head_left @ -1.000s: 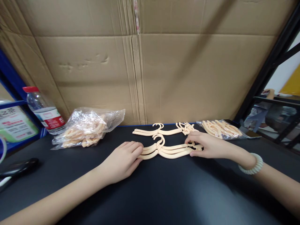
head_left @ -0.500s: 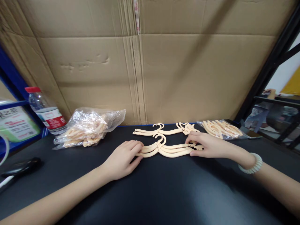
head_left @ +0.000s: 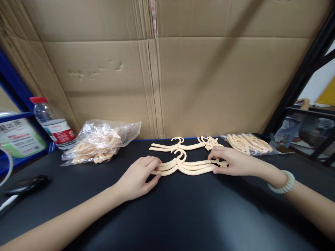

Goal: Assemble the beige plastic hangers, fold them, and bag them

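Both curled inward: left hand (head_left: 139,177), right hand (head_left: 232,162) gripping hangers (head_left: 195,172).

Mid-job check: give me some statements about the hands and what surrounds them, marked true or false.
1. The left hand is touching the near hangers. True.
2. The bottle has a red cap. True.
3. The right hand is holding the bottle. False: it is at the near hangers' right end.
4. The bracelet is on the left wrist. False: it is on the right.
5. The far hangers lie beyond the near hangers. True.
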Tool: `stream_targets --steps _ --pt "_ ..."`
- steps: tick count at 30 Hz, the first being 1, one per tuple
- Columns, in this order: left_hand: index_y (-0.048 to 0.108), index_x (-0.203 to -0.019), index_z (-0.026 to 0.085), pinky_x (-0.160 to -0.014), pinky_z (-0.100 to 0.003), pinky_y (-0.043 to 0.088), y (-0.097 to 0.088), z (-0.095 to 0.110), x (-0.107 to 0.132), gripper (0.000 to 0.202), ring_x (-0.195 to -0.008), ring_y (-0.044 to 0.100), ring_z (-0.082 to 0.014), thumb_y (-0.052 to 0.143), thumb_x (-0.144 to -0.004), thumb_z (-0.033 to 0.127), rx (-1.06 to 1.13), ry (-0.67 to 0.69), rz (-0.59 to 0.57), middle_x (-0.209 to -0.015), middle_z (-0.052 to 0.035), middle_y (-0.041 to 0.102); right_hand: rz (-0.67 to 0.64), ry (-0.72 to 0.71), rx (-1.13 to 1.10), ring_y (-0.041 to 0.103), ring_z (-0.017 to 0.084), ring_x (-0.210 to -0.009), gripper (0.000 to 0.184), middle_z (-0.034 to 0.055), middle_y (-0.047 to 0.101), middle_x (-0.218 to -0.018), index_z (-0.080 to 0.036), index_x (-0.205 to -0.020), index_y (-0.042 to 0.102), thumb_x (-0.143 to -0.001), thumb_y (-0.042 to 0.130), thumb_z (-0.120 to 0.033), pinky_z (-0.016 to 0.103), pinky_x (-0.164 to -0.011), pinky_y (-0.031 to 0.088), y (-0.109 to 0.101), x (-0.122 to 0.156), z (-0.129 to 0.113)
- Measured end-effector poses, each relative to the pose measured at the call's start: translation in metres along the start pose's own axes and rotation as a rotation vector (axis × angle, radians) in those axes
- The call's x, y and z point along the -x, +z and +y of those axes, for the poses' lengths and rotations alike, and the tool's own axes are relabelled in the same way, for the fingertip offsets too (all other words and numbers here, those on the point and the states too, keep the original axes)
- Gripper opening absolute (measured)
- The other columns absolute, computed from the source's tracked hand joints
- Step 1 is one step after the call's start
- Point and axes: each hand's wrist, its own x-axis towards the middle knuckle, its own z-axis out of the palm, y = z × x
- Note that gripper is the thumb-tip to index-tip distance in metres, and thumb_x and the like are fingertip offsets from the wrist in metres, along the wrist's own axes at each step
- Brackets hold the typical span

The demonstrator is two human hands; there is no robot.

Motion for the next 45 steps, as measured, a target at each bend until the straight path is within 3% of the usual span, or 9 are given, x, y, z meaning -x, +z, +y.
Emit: stream_targets --steps 21,29,35,40,45 --pt "0.05 -0.093 0.021 -0.087 -0.038 0.046 0.002 -0.003 0.0 0.004 -0.101 0.06 -0.0232 0.05 -0.089 0.02 0.058 0.016 0.011 -0.112 -0.0087 0.062 -0.029 0.011 0.033 0.057 0.025 -0.097 0.035 0.009 0.058 -0.107 -0.017 -0.106 0.062 -0.085 0.065 -0.045 0.038 -0.086 0.045 -0.001 0.0 0.001" --pt "0.05 -0.092 0.021 -0.087 -0.037 0.046 0.002 -0.003 0.0 0.003 -0.101 0.059 -0.0239 0.05 -0.09 0.022 0.06 0.006 0.006 -0.112 -0.0085 0.063 -0.005 0.037 0.008 0.057 0.024 -0.092 0.043 0.0097 0.058 -0.105 -0.017 -0.107 0.063 -0.088 0.058 -0.055 0.037 -0.081 0.047 -0.001 0.0 -0.002" --pt "0.051 -0.094 0.021 -0.087 -0.038 0.046 0.001 -0.003 0.0 0.004 -0.102 0.06 -0.0245 0.048 -0.091 0.023 0.067 0.003 0.011 -0.113 -0.0086 0.063 0.092 0.047 0.01 0.059 0.023 -0.088 0.036 0.0088 0.063 -0.097 -0.018 -0.101 0.064 -0.092 0.051 -0.051 0.036 -0.077 0.047 0.0 0.0 0.001" --pt "0.051 -0.088 0.021 -0.083 -0.037 0.048 0.001 -0.005 -0.001 0.009 -0.097 0.062 -0.024 0.045 -0.093 0.026 0.154 -0.081 0.039 -0.106 -0.0083 0.065 0.185 0.049 0.075 0.059 0.021 -0.079 0.03 0.0073 0.065 -0.086 -0.019 -0.089 0.064 -0.096 0.045 -0.041 0.035 -0.071 0.045 0.0 -0.001 0.008" --pt "0.054 -0.087 0.021 -0.082 -0.035 0.049 0.004 -0.014 -0.004 0.015 -0.094 0.064 -0.0219 0.046 -0.093 0.033 0.3 -0.255 0.16 -0.103 -0.0065 0.067 0.254 0.093 0.145 0.06 0.022 -0.076 0.029 0.008 0.066 -0.083 -0.019 -0.084 0.064 -0.096 0.041 -0.032 0.035 -0.069 0.045 0.0 -0.002 0.018"
